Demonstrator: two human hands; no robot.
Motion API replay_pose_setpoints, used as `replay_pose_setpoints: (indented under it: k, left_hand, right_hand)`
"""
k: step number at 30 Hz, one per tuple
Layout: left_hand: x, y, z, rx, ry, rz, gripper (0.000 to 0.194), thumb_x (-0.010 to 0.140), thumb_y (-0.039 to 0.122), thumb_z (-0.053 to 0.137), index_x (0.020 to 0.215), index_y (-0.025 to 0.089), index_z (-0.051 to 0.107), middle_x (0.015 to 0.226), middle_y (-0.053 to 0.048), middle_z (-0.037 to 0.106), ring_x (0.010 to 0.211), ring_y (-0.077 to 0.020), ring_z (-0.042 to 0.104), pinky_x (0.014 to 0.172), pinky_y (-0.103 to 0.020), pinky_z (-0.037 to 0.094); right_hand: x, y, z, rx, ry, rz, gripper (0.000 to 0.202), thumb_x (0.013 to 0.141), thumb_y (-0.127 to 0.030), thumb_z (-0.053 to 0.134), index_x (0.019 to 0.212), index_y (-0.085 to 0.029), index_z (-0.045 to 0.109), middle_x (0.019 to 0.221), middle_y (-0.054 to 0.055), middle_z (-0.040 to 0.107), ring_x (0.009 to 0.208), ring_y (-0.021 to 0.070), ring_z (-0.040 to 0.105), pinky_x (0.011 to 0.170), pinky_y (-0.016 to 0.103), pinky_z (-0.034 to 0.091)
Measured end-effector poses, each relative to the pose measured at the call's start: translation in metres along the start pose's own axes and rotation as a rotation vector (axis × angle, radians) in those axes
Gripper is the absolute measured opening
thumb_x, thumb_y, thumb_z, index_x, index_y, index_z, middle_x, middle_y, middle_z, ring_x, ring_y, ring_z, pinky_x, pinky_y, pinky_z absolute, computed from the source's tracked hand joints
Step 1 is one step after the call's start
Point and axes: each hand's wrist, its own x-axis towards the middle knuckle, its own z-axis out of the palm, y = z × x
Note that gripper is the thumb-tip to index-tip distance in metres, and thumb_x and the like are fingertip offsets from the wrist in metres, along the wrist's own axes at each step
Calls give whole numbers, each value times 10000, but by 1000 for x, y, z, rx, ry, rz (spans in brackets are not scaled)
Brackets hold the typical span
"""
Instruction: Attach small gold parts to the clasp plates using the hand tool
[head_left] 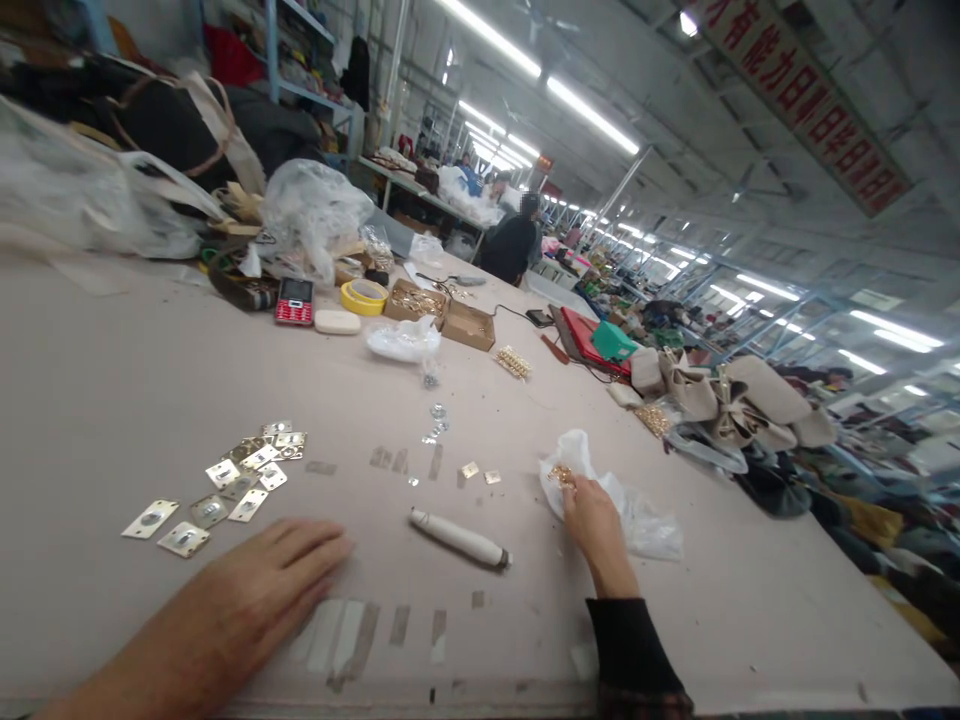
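Note:
My left hand (262, 590) lies flat on the table with its fingers stretched out, holding nothing. Just beyond it are several shiny metal plates (248, 505) with round centres. My right hand (596, 525) reaches into a white plastic bag (576, 447), its fingers bent together at small gold metal pieces (561, 476). Its fingertips are partly hidden, so what they pinch does not show clearly. Between my hands lies a white, wrapped, pen-like tool (461, 540). Two small gold squares (469, 470) rest beyond the tool, beside some small clear discs (437, 425).
Along the back stand cardboard boxes (469, 325), yellow tape (364, 296), a red phone (294, 302) and a small plastic bag (405, 340). Beige bow-trimmed pieces (686, 385) are heaped at the right edge. Plastic bags (315, 215) pile up at the far left. A person (510, 245) is farther off.

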Motion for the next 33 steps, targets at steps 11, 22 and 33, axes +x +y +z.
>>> replay_pose_setpoints:
  k: [11,22,33]
  left_hand:
    - [-9,-19,-13,159,-76,-99,397,909,63,331,1035,208,678,1016,-29,695,963,-221,628,842,-336,537]
    - [23,9,0,-8,-77,-84,278,960,138,431,1112,219,650,1087,-33,678,997,-181,635,890,-293,534]
    - [54,49,23,-280,-174,-113,233,962,80,422,1046,169,620,954,-68,643,875,-233,604,762,-408,578]
  right_hand:
    - [5,15,8,-163,-105,-51,261,922,-196,448,851,-137,693,886,137,701,861,244,656,802,322,428]
    - [9,-33,-1,-52,-48,-191,219,960,-212,435,916,-159,643,856,74,733,757,180,684,712,271,501]
    - [14,-125,18,-48,-323,-742,228,883,17,533,959,-157,659,906,96,693,861,231,624,799,326,497]
